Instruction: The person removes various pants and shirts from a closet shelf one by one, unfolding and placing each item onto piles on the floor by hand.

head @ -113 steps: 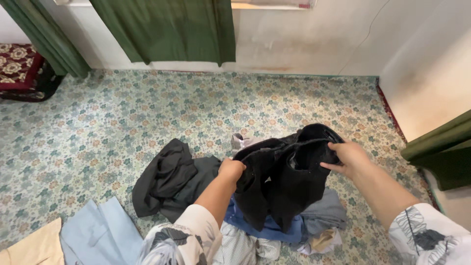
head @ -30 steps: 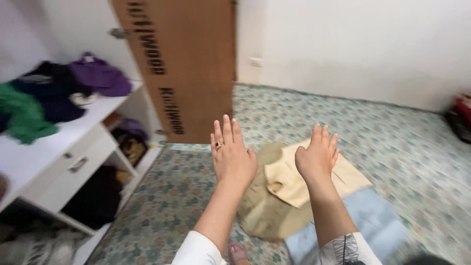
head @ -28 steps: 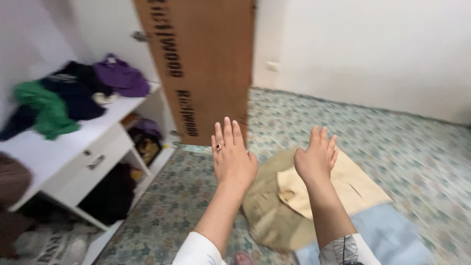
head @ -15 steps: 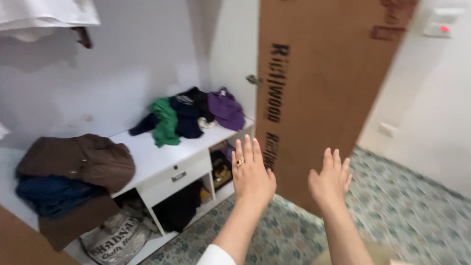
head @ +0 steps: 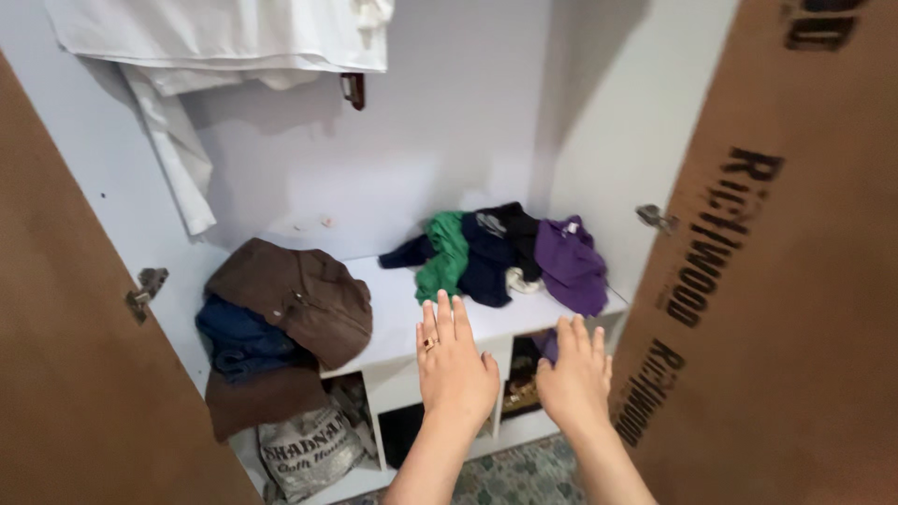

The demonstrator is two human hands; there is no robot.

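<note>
- Reaching forward at the bottom centre of the frame, the person's left hand is flat and spread, fingers straight and slightly apart, with a ring on one finger; it grips nothing.
- Just to its right, the right hand is likewise open, palm down, fingers extended and empty. The two hands sit side by side, near each other but not touching.
- Both hands hover in front of the white shelf of an open wardrobe; whether the fingertips touch its front edge I cannot tell.
- On the shelf, right of centre, lies a loose heap of clothes: a green garment, a dark navy piece beside it, and a purple garment at the right end.
- At the left end of the shelf a brown jacket is piled on top of folded blue denim, with more brown cloth hanging below the edge.
- Under the shelf, lower left of centre, a grey printed sack stands in the bottom compartment; smaller cubbies to its right hold dark items too dim to identify.
- In the upper left, a white cloth hangs, one end trailing down the back wall.
- Brown wardrobe doors stand open at both edges of the frame, the right one printed with black lettering.
- A strip of patterned floor shows at the bottom between the arms.
</note>
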